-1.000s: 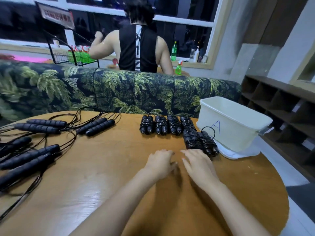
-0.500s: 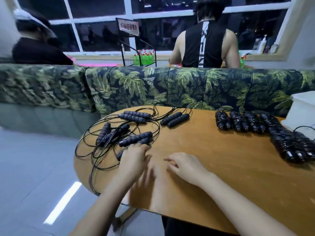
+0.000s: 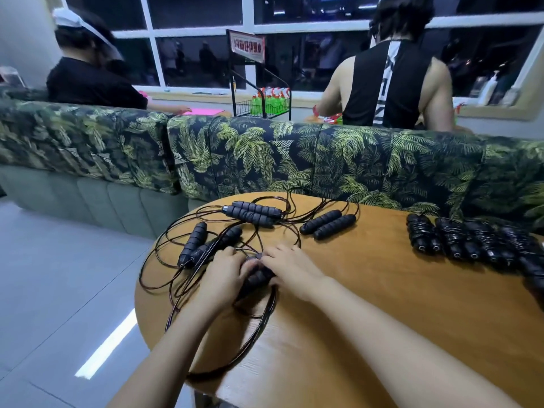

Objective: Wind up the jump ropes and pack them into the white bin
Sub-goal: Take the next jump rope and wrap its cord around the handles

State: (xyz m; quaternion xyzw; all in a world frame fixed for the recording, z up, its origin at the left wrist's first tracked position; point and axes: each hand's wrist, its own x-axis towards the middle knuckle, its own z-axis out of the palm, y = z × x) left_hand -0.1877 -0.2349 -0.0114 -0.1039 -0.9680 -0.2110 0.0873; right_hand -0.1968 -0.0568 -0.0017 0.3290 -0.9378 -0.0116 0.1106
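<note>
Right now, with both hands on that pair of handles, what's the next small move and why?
Probably lift the handles a little and draw them toward you. Both the left hand and right hand grip them, but their cord lies looped among the other loose ropes, so it likely needs freeing before winding.

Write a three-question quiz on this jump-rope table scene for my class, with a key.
1. True or false: the white bin is in view.
2. Fill in: the wound bundles lie on the table's ___ side, as the person sees it.
3. What do the left hand and right hand both touch? A. a wound bundle B. a pair of black handles C. nothing

Key: 1 false; 2 right; 3 B.
</note>
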